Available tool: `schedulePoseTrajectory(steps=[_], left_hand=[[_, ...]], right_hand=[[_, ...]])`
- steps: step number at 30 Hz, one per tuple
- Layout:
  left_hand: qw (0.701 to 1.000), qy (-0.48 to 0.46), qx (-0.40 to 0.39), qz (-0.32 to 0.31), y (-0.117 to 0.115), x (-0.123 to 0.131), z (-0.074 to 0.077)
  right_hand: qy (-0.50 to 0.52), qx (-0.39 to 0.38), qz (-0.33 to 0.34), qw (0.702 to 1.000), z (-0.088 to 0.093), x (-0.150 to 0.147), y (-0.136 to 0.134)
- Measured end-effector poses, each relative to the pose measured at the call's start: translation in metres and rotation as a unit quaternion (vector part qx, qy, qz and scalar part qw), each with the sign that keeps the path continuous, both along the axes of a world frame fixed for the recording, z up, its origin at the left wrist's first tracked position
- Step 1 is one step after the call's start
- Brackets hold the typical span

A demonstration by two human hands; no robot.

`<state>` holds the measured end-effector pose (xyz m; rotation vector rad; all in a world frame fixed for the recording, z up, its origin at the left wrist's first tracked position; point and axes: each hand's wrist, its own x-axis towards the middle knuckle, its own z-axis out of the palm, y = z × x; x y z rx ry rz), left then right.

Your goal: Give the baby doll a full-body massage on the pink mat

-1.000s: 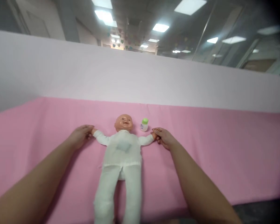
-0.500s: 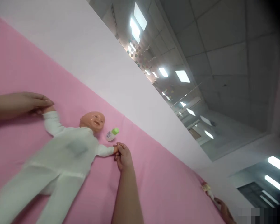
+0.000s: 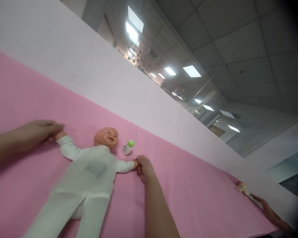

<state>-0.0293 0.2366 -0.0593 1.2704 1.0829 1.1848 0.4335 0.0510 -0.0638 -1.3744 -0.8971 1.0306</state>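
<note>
A baby doll in a white one-piece suit lies on its back on a pink cloth, arms spread wide. My left hand is closed over the doll's hand on the left. My right hand pinches the doll's other hand on the right. A small white bottle with a green cap stands on the cloth just beyond the doll's head, close to my right hand.
A pale pink screen rises behind the cloth. At the far right edge another person's hand holds a second small doll on the same cloth. Ceiling lights show above.
The view has tilted and swung to the right, bringing the other person's hand into sight. Both my hands have kept their hold on the doll's hands.
</note>
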Motion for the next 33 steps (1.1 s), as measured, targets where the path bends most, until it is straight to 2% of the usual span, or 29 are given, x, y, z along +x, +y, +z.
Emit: schedulePoseTrajectory(steps=[1, 2, 8, 12, 17, 20, 24, 29, 33], left_hand=[[0.998, 0.037, -0.027, -0.042, 0.001, 0.000, -0.001], [0.997, 0.048, -0.038, -0.050, 0.001, 0.000, -0.002], [0.996, -0.018, -0.072, -0.048, -0.010, 0.003, 0.007], [0.996, -0.022, -0.072, -0.054, -0.019, 0.002, 0.014], [0.988, -0.085, -0.094, -0.086, -0.019, -0.005, 0.014], [0.987, -0.089, -0.093, -0.101, -0.019, -0.008, 0.014], [0.988, -0.075, -0.074, -0.113, -0.020, -0.010, 0.013], [0.995, -0.035, -0.046, -0.081, -0.020, -0.010, 0.009], [0.996, -0.020, -0.032, -0.075, -0.022, -0.007, 0.012]], right_hand=[[0.002, -0.002, -0.002, 1.000, 0.001, -0.001, 0.000], [0.005, -0.004, -0.002, 1.000, 0.001, -0.002, 0.000], [0.050, -0.007, -0.012, 0.999, 0.001, -0.003, -0.003], [0.078, 0.001, -0.004, 0.997, 0.001, -0.002, -0.007], [0.116, 0.017, 0.020, 0.993, 0.000, 0.005, -0.008], [0.139, 0.027, 0.035, 0.989, -0.004, 0.010, -0.008], [0.084, 0.026, 0.061, 0.994, -0.009, 0.006, -0.005], [-0.042, 0.002, -0.006, 0.999, -0.008, -0.017, 0.004], [-0.079, 0.016, -0.019, 0.997, -0.004, -0.029, 0.005]])
